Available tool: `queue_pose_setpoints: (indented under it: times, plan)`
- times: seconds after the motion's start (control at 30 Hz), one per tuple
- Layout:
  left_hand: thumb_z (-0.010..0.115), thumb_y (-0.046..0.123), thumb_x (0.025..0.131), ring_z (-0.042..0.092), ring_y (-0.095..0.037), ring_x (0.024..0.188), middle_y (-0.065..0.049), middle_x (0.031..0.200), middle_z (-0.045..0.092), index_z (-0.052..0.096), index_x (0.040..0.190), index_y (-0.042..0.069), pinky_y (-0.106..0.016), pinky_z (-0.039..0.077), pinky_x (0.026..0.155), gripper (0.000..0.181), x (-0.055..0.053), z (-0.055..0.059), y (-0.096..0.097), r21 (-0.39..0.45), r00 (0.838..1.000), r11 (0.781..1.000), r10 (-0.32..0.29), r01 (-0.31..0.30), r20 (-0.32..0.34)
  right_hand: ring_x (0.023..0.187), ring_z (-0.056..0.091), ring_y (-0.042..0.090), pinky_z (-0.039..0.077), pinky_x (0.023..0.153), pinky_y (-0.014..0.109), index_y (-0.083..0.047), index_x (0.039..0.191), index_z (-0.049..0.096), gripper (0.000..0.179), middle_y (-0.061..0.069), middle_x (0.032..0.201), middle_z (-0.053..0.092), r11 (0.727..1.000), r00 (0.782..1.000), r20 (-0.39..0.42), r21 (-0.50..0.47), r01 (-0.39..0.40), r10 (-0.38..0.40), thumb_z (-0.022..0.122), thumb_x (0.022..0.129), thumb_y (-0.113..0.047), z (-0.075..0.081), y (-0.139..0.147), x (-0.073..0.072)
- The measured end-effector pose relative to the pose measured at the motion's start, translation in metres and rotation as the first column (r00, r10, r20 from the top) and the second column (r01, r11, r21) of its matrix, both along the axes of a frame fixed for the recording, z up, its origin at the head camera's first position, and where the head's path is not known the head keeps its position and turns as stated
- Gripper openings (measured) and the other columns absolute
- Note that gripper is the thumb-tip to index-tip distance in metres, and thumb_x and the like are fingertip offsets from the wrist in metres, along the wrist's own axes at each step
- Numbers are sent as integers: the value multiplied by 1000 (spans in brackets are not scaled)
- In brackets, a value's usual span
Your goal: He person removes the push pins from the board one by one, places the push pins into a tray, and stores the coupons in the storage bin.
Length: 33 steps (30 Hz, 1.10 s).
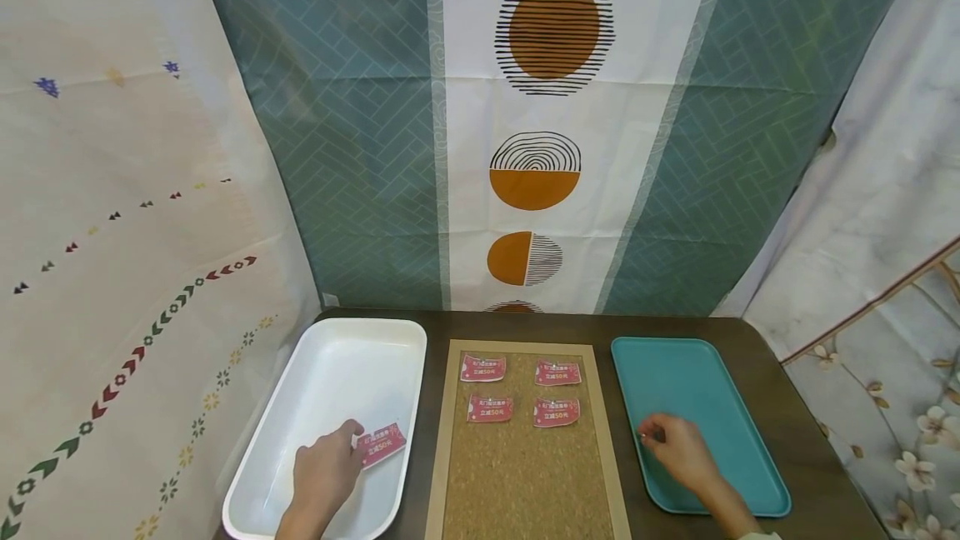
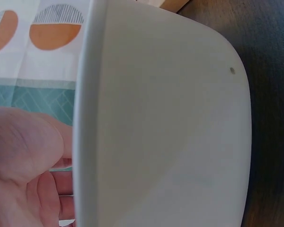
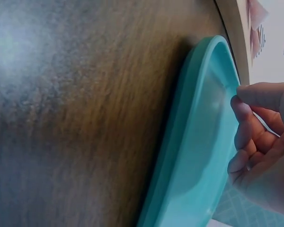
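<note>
Card sits pinched in your left hand over the white tub; your right hand pinches together over the teal tray, contents unclear. You seem mid-pickup; the next move likely calls for squaring it on the corkboard.

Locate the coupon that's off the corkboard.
Head view, left of centre: the coupon is held in the left hand, over the white tray, left of the corkboard.
</note>
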<state>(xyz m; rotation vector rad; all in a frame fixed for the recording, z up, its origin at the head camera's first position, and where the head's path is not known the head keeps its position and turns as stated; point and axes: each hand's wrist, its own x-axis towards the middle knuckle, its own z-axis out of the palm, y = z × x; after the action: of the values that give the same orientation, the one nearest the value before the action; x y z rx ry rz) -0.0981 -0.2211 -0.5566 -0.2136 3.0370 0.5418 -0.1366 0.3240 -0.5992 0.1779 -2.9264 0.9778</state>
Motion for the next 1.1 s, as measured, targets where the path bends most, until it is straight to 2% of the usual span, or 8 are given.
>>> queue_pose_setpoints:
  times: [0.33,0.53,0.8,0.93,1.1]
  plan:
    - [77,12,92,58,-14,59,2,69,67,72,118,2,-39,41,66,28,1,0,0,6,1000,1000,22,-22,17,74,65,10,52,68,32,-14,84,76,20,-4,80,73,998,1000,-4,62,-24,24,81,78,4,-3,1,0]
    - [77,14,92,55,-13,58,4,67,64,72,118,3,-38,39,65,29,1,-2,1,9,1000,1000,27,-27,-9,75,67,13,53,68,33,-14,84,76,19,-5,81,73,997,1000,26,81,-17,15,81,79,3,-4,1,0]
    - [81,18,90,52,-10,58,3,74,69,74,116,5,-35,37,62,30,-2,10,11,19,990,1000,0,2,-140,72,63,8,51,66,31,-13,83,75,17,-7,78,71,997,999,34,76,-8,6,82,79,2,-5,1,0]
    - [82,18,90,52,-10,57,0,78,73,75,114,6,-34,38,61,28,-5,17,19,29,975,999,-26,34,-219,73,65,12,53,68,34,-12,85,76,17,-6,78,71,996,999,35,94,-7,4,84,77,-1,-2,0,-1]
    - [82,19,90,55,-10,58,-2,81,75,76,111,8,-35,42,63,24,-9,24,31,52,964,997,-41,57,-264,80,68,19,56,71,41,-9,94,78,17,0,85,72,991,999,33,133,-11,6,85,79,-4,9,-7,-3]
